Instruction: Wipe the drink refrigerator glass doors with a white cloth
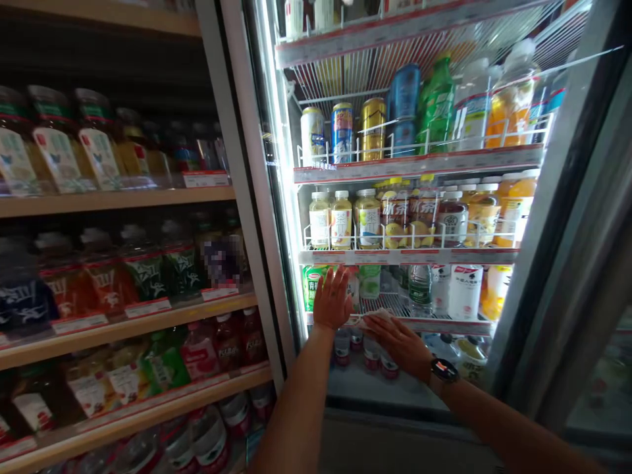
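My left hand [333, 299] reaches into the lit drinks cooler, fingers stretched out, in front of a green-labelled pack [312, 283] on a lower shelf. It holds nothing I can see. My right hand [401, 341], with a dark watch on the wrist, is at the front edge of that shelf [444, 324]. A thin whitish cloth [378, 315] shows along its fingers, pressed against the shelf edge. The fingers lie nearly straight over it and hide part of it. Behind the hands stand a light-green bottle [370, 282], a clear water bottle [419, 289] and a white bottle [465, 291].
Higher cooler shelves hold tea bottles [340, 220], cans [372, 130] and a green soda bottle [437, 105] behind wire rails. Small pink-based containers [371, 355] stand at the cooler's bottom. Wooden shelves [123, 388] of bottles run along the left. A dark door frame [567, 217] borders the right.
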`<state>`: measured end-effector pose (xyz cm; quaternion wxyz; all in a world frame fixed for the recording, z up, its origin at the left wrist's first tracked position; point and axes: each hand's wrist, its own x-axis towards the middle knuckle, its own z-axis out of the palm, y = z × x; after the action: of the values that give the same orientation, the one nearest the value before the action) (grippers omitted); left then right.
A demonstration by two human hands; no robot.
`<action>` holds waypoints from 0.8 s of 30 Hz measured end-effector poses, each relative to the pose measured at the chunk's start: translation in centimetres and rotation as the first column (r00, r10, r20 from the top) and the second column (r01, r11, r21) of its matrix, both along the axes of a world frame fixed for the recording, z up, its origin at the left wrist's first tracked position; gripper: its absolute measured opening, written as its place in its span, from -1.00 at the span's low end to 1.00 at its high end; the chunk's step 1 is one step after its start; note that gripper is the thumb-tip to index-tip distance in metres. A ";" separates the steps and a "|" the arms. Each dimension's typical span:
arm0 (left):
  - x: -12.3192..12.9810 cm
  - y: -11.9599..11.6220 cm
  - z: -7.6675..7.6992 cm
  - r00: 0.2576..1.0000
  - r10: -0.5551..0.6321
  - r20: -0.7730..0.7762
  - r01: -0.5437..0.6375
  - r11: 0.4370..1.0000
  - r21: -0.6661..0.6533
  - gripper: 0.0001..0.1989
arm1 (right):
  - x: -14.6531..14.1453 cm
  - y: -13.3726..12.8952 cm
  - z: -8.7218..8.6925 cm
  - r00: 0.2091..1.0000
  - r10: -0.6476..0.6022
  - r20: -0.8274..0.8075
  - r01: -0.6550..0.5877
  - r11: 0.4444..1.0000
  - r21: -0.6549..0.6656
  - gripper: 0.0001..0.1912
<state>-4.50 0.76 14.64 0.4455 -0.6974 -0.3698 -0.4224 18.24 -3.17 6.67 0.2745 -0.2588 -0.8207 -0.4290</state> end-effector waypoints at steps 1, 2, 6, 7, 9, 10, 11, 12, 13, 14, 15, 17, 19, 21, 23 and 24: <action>0.0 0.0 0.0 1.000 -0.001 0.000 0.001 1.000 0.000 -0.32 | 0.3 -0.1 0.2 1.000 0.011 0.015 -0.011 1.000 0.005 -0.34; 0.0 0.1 0.0 1.000 -0.001 0.001 0.001 1.000 -0.002 -0.32 | 0.6 -0.1 0.8 0.999 0.029 0.031 -0.029 1.000 0.007 -0.34; 0.0 0.1 0.0 1.000 -0.017 0.006 0.017 1.000 -0.016 -0.32 | 1.2 0.2 6.6 0.999 0.038 -0.009 -0.038 0.999 -0.003 -0.32; 0.1 0.1 0.0 1.000 -0.022 0.008 0.022 1.000 -0.013 -0.31 | 1.2 0.3 8.6 0.998 0.010 -0.065 -0.010 1.000 0.001 -0.30; 0.1 0.0 0.1 1.000 -0.029 0.010 0.029 1.000 -0.002 -0.32 | 0.8 0.5 12.2 0.977 -0.048 -0.207 0.053 0.998 0.019 -0.27; 0.2 0.0 0.2 0.999 -0.034 0.012 0.034 0.999 0.006 -0.32 | 0.6 0.7 13.6 0.958 -0.070 -0.277 0.080 0.996 0.027 -0.26; 0.2 0.0 0.2 0.999 -0.042 0.015 0.042 0.999 0.015 -0.32 | 0.4 0.8 14.5 0.941 -0.081 -0.330 0.097 0.995 0.034 -0.26; 0.2 0.0 0.3 0.999 -0.051 0.019 0.050 0.998 0.025 -0.33 | 0.1 0.8 14.8 0.930 -0.085 -0.357 0.105 0.994 0.036 -0.26; 0.3 0.0 0.3 0.998 -0.057 0.020 0.057 0.998 0.031 -0.33 | 0.0 0.9 14.6 0.932 -0.080 -0.355 0.099 0.994 0.035 -0.27; 0.3 0.0 0.3 0.998 -0.060 0.021 0.059 0.998 0.034 -0.33 | -0.1 0.9 13.9 0.942 -0.071 -0.328 0.085 0.996 0.029 -0.28; 0.3 0.1 0.3 0.998 -0.058 0.022 0.057 0.998 0.034 -0.32 | -0.1 0.8 12.8 0.955 -0.060 -0.290 0.068 0.997 0.019 -0.28; 0.3 0.1 0.2 0.999 -0.041 0.020 0.040 0.999 0.021 -0.32 | 0.0 0.7 10.0 0.978 -0.038 -0.205 0.037 0.999 -0.008 -0.28; 0.2 0.2 0.1 1.000 -0.024 0.019 0.024 1.000 0.007 -0.31 | 0.3 0.6 7.1 0.989 -0.023 -0.147 0.018 0.999 -0.038 -0.27; 0.1 0.3 0.0 1.000 -0.019 0.016 0.019 1.000 0.003 -0.31 | 0.4 0.5 4.8 0.993 -0.003 -0.118 -0.004 0.998 -0.060 -0.25; 0.1 0.3 0.0 1.000 -0.019 0.012 0.019 1.000 -0.003 -0.32 | 0.5 0.4 3.3 0.994 0.020 -0.108 -0.028 0.997 -0.077 -0.25; 0.1 0.3 0.0 1.000 -0.020 0.011 0.020 1.000 -0.005 -0.32 | 0.5 0.4 2.8 0.994 0.031 -0.107 -0.040 0.996 -0.082 -0.25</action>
<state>-4.43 1.11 14.61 0.4375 -0.6997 -0.3663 -0.4299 18.76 -2.73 9.44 0.3142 -0.2777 -0.8268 -0.3749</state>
